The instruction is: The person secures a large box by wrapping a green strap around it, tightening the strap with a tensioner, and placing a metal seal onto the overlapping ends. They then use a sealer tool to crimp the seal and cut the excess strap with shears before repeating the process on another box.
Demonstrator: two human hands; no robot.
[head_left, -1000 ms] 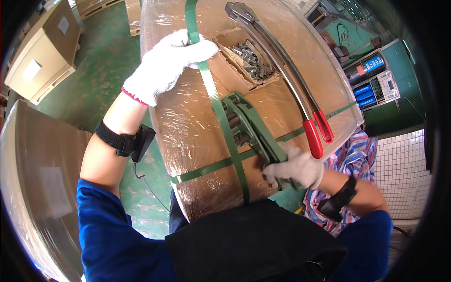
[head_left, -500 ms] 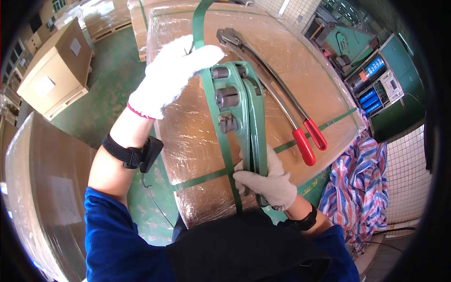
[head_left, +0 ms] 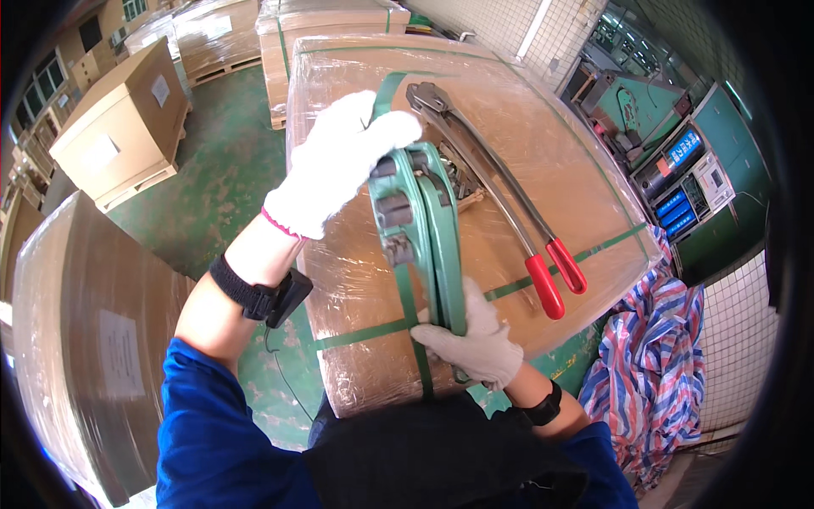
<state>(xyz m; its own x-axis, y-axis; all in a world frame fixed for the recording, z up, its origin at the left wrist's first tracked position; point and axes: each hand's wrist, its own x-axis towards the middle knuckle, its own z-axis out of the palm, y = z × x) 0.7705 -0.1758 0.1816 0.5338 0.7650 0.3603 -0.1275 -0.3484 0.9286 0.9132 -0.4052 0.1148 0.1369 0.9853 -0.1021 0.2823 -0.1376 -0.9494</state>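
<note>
A large film-wrapped carton [head_left: 526,170] stands in front of me, bound with a green strap [head_left: 405,297]. My left hand [head_left: 339,165], in a white glove, presses on the strap on top of the carton, beside the head of a green strap tensioner [head_left: 415,229]. My right hand [head_left: 475,339], also gloved, grips the tensioner's handle end at the carton's near edge. The tensioner lies along the strap. A sealer tool with two red handle grips [head_left: 509,195] lies on the carton to the right, untouched.
Other wrapped cartons stand at the left [head_left: 85,339] and behind [head_left: 331,25], one cardboard box on a pallet [head_left: 119,127] on the green floor. A striped tarp [head_left: 670,339] hangs at the right. Green machinery with a control panel [head_left: 687,170] is at the far right.
My right hand picked the green tensioner up from the carton's front and set it on top along the strap. My left hand stayed on the strap.
</note>
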